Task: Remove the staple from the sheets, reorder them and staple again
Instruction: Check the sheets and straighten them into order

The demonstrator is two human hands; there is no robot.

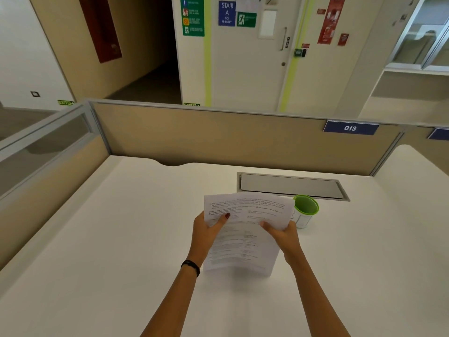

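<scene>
While left hand (206,231), right hand (285,235) grip sheets (243,242), 013 (350,128)

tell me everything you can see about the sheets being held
The sheets are white paper with lines of black print, too small to read. At least two show, fanned apart at the top, slightly bowed. The left hand grips the upper left edge, thumb on top; the right hand grips the right edge. They are over the white desk. No staple shows.
</scene>
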